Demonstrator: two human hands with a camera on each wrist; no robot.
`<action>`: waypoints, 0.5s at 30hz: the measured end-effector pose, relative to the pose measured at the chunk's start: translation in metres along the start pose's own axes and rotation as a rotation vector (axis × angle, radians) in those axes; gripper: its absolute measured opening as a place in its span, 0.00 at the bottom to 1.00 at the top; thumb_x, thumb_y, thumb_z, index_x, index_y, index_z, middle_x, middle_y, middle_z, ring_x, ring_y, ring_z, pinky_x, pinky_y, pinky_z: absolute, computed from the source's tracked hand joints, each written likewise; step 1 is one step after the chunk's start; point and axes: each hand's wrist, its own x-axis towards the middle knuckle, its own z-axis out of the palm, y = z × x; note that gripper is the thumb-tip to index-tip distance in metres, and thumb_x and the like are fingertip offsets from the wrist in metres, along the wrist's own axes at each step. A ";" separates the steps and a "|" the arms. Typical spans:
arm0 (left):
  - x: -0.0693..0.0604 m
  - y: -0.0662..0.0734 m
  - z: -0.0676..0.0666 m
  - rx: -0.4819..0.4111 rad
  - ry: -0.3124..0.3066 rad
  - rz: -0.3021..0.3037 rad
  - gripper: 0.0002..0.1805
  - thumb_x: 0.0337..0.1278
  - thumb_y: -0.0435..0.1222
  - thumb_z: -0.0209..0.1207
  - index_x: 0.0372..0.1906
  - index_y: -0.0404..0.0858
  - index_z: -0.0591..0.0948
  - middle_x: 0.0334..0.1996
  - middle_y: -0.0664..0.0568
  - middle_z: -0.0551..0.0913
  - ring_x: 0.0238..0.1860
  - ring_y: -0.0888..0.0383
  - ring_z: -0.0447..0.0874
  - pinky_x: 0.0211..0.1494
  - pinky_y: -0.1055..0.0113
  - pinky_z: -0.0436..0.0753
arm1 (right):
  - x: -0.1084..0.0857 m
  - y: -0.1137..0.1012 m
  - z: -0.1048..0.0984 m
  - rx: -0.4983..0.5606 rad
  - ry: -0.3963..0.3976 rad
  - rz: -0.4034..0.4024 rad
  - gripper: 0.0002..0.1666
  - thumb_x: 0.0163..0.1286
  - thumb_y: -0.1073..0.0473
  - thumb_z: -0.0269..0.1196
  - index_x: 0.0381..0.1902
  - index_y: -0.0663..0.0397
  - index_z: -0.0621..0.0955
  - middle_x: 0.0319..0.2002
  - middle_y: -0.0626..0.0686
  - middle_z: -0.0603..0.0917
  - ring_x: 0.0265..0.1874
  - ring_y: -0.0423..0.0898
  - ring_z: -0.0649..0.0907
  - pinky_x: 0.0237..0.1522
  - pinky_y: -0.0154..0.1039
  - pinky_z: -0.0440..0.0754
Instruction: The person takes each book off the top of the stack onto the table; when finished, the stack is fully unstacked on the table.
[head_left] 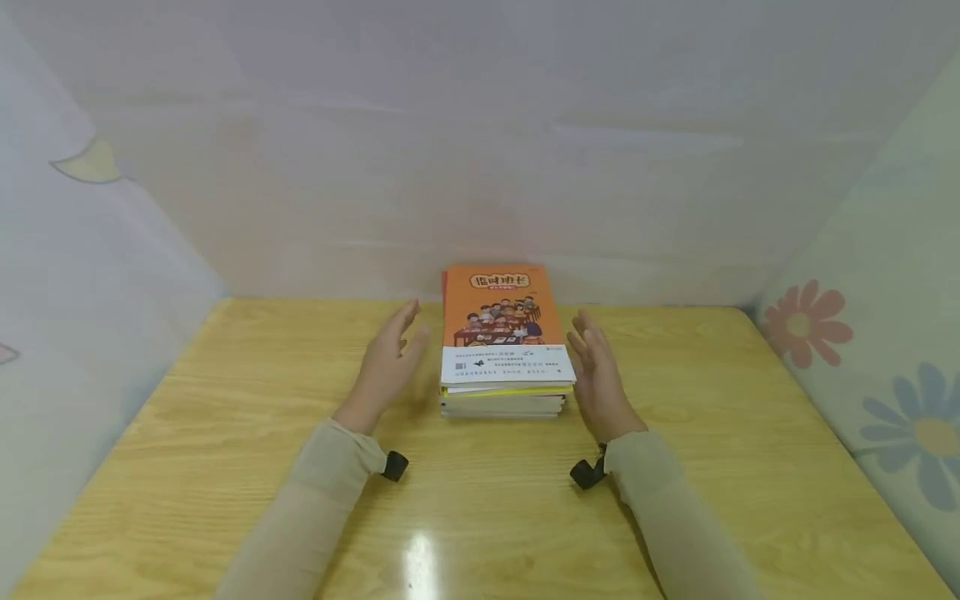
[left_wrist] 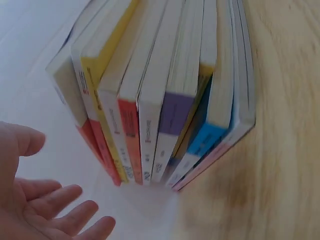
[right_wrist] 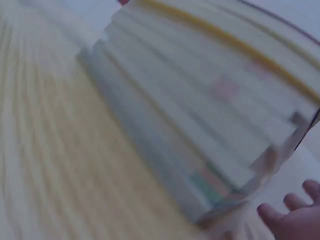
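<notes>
A stack of several books (head_left: 501, 405) lies on the table, topped by an orange book (head_left: 504, 293) with a white band along its near edge. My left hand (head_left: 387, 360) is held to the left of the stack, apart from it, with fingers extended. On the other side my right hand (head_left: 598, 375) is close beside the stack; whether it touches cannot be told. In the left wrist view the coloured book spines (left_wrist: 130, 127) face my spread left hand (left_wrist: 55, 200). The right wrist view is blurred and shows page edges (right_wrist: 200, 95) near my right fingertips (right_wrist: 270, 212).
The wooden table (head_left: 750, 467) extends to both sides of the stack. Behind it stands a pale wall covering (head_left: 480, 167), close to the far end of the books. Flower-printed side panels (head_left: 885, 333) border the table.
</notes>
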 end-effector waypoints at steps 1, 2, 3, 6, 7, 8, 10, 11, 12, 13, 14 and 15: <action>0.000 0.000 0.001 -0.039 -0.021 -0.031 0.36 0.79 0.49 0.48 0.80 0.35 0.55 0.78 0.42 0.59 0.77 0.43 0.58 0.75 0.45 0.63 | 0.001 0.002 0.000 0.000 -0.017 0.003 0.39 0.80 0.33 0.45 0.82 0.27 0.47 0.80 0.37 0.46 0.80 0.47 0.46 0.79 0.53 0.45; -0.001 -0.001 0.003 -0.073 -0.040 -0.066 0.37 0.79 0.49 0.49 0.80 0.36 0.55 0.78 0.43 0.60 0.76 0.43 0.59 0.75 0.45 0.64 | 0.002 0.004 -0.001 -0.009 -0.031 0.002 0.40 0.80 0.33 0.46 0.82 0.28 0.47 0.81 0.37 0.46 0.80 0.47 0.46 0.79 0.53 0.44; -0.001 -0.001 0.004 -0.104 -0.057 -0.099 0.37 0.78 0.49 0.49 0.81 0.37 0.54 0.78 0.43 0.60 0.76 0.44 0.60 0.75 0.46 0.65 | 0.002 0.007 -0.002 -0.028 -0.043 -0.006 0.40 0.80 0.33 0.46 0.82 0.28 0.47 0.80 0.37 0.46 0.80 0.46 0.45 0.79 0.53 0.44; -0.002 0.001 0.009 -0.193 -0.089 -0.175 0.36 0.77 0.46 0.52 0.80 0.36 0.57 0.75 0.42 0.64 0.73 0.42 0.66 0.72 0.46 0.69 | 0.004 0.013 -0.006 -0.052 -0.091 -0.050 0.40 0.82 0.39 0.46 0.83 0.34 0.45 0.81 0.38 0.44 0.80 0.46 0.46 0.79 0.53 0.45; -0.002 0.002 0.011 -0.226 -0.097 -0.201 0.36 0.76 0.45 0.54 0.79 0.36 0.59 0.74 0.42 0.66 0.71 0.42 0.68 0.71 0.47 0.71 | 0.004 0.014 -0.007 -0.054 -0.106 -0.059 0.39 0.82 0.40 0.46 0.83 0.34 0.45 0.81 0.39 0.44 0.80 0.45 0.46 0.79 0.53 0.46; -0.002 0.002 0.012 -0.259 -0.105 -0.227 0.36 0.75 0.45 0.55 0.79 0.37 0.60 0.73 0.41 0.68 0.69 0.42 0.71 0.69 0.47 0.74 | 0.005 0.016 -0.007 -0.056 -0.122 -0.072 0.39 0.83 0.42 0.46 0.83 0.36 0.45 0.82 0.40 0.44 0.80 0.46 0.46 0.79 0.53 0.46; -0.002 0.003 0.015 -0.309 -0.122 -0.282 0.36 0.71 0.44 0.59 0.78 0.38 0.62 0.70 0.41 0.70 0.65 0.42 0.75 0.65 0.49 0.78 | 0.005 0.018 -0.008 -0.052 -0.150 -0.083 0.38 0.83 0.46 0.45 0.83 0.37 0.45 0.82 0.40 0.43 0.80 0.45 0.45 0.78 0.54 0.46; -0.002 0.003 0.016 -0.334 -0.132 -0.312 0.37 0.70 0.45 0.61 0.78 0.40 0.62 0.68 0.42 0.71 0.64 0.43 0.76 0.63 0.50 0.80 | 0.006 0.019 -0.008 -0.056 -0.159 -0.084 0.38 0.83 0.46 0.45 0.83 0.37 0.45 0.82 0.39 0.44 0.80 0.44 0.45 0.78 0.54 0.46; -0.003 0.003 0.017 -0.346 -0.138 -0.339 0.38 0.68 0.46 0.63 0.78 0.41 0.63 0.67 0.43 0.71 0.62 0.44 0.77 0.63 0.51 0.80 | 0.006 0.020 -0.007 -0.057 -0.166 -0.084 0.38 0.83 0.46 0.45 0.83 0.36 0.45 0.82 0.39 0.43 0.80 0.43 0.44 0.78 0.54 0.46; -0.003 0.003 0.018 -0.350 -0.144 -0.362 0.40 0.66 0.47 0.64 0.78 0.43 0.63 0.66 0.43 0.72 0.61 0.45 0.77 0.63 0.52 0.80 | 0.006 0.021 -0.007 -0.060 -0.173 -0.085 0.38 0.83 0.46 0.44 0.83 0.36 0.45 0.81 0.38 0.43 0.79 0.43 0.43 0.78 0.53 0.46; -0.003 0.003 0.019 -0.351 -0.146 -0.376 0.40 0.64 0.48 0.66 0.77 0.44 0.64 0.64 0.44 0.72 0.61 0.45 0.78 0.63 0.52 0.80 | 0.007 0.021 -0.006 -0.061 -0.179 -0.090 0.38 0.83 0.46 0.44 0.83 0.36 0.45 0.81 0.38 0.43 0.79 0.42 0.43 0.78 0.54 0.46; -0.003 0.002 0.019 -0.348 -0.147 -0.384 0.41 0.63 0.49 0.67 0.77 0.45 0.64 0.64 0.44 0.72 0.60 0.45 0.78 0.63 0.52 0.79 | 0.008 0.021 -0.005 -0.059 -0.185 -0.092 0.38 0.83 0.46 0.44 0.83 0.37 0.44 0.81 0.38 0.43 0.79 0.42 0.43 0.78 0.54 0.46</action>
